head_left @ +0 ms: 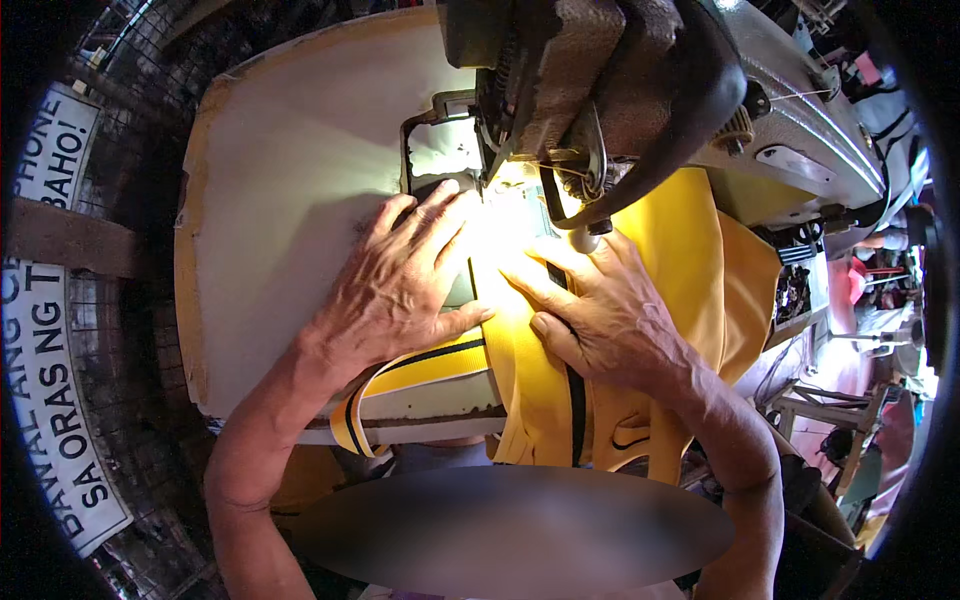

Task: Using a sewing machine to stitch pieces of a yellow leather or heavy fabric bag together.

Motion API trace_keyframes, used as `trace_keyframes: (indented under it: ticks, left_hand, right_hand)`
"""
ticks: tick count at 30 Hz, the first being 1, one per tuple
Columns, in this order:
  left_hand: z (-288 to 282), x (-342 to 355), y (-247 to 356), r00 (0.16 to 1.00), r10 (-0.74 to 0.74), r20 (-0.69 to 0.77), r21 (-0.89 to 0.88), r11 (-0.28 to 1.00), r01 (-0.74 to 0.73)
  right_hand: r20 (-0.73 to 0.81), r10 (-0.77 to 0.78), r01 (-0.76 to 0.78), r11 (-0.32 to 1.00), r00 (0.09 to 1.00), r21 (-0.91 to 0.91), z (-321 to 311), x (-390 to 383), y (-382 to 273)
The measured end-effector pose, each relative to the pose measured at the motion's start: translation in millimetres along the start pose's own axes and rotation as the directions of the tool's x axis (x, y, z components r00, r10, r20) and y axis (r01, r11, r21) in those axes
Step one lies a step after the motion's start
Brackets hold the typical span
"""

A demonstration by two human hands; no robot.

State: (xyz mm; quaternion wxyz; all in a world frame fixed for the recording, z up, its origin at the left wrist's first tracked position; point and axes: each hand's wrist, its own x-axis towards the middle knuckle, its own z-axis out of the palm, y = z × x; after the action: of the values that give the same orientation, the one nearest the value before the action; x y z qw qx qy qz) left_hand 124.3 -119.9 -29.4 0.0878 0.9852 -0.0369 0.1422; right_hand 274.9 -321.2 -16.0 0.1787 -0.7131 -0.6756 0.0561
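A dark industrial sewing machine (570,80) stands over the worktable, and its lamp throws a very bright glare around the needle area. Yellow fabric (685,250) lies under the machine and hangs over the front edge. My left hand (395,280) rests flat, fingers stretched toward the needle, thumb on the fabric's left edge. On top of the fabric lies my right hand (610,310), fingers spread, just below the presser area. A yellow strap with a black stripe (425,368) loops out from beneath my left hand. The glare hides the needle and the stitching.
The pale tabletop (270,190) has a worn brown edge. White signs with dark lettering (65,400) hang on wire mesh at the left. At the right are a wooden stand (835,405) and workshop clutter. Thread (800,94) runs at the machine's upper right.
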Motion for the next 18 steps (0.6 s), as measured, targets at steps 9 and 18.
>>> trace_keyframes:
  ticks: [9,18]
  left_hand:
    - [-3.7,4.0,2.2,1.000,-0.028,-0.015,-0.042,0.999,0.027]
    - [-1.6,2.1,4.6,0.999,-0.051,-0.018,-0.006,0.999,0.051]
  right_hand:
    - [0.087,-0.003,0.009,0.997,0.996,-0.071,-4.4,4.6,0.6]
    - [0.095,-0.006,0.013,0.997,0.995,-0.077,-4.3,5.4,2.6]
